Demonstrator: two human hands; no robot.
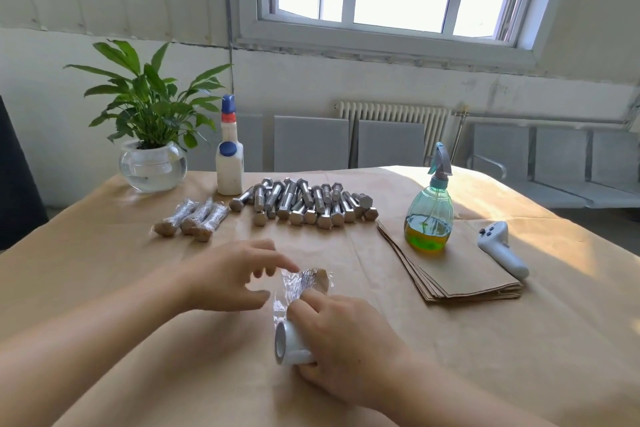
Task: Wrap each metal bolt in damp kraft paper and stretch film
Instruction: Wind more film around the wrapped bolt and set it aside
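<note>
You have a paper-wrapped bolt [313, 279] lying near the middle of the table [104, 270], its far end still showing brown paper while clear film [289, 288] covers the rest. Your right hand [346, 340] grips the small roll of stretch film [291, 343] close to you, fingers curled round it, with the film running from the roll up to the bolt. Your left hand [228, 276] hangs just left of the bolt with its fingers loosely spread and holding nothing; the forefinger reaches toward the film, but whether it touches is hard to tell. As for progress, three finished bolts [192, 220] lie side by side to the far left, wrapped in paper and film, so this looks like the fourth. A large pile of bare bolts [304, 203] waits at the far middle, so most of the job is left. For those you have a stack of kraft paper sheets [460, 270] on the right, with the spray bottle [429, 208] standing on its far end. The current bolt seems to need more turns of film, then a tear from the roll.
</note>
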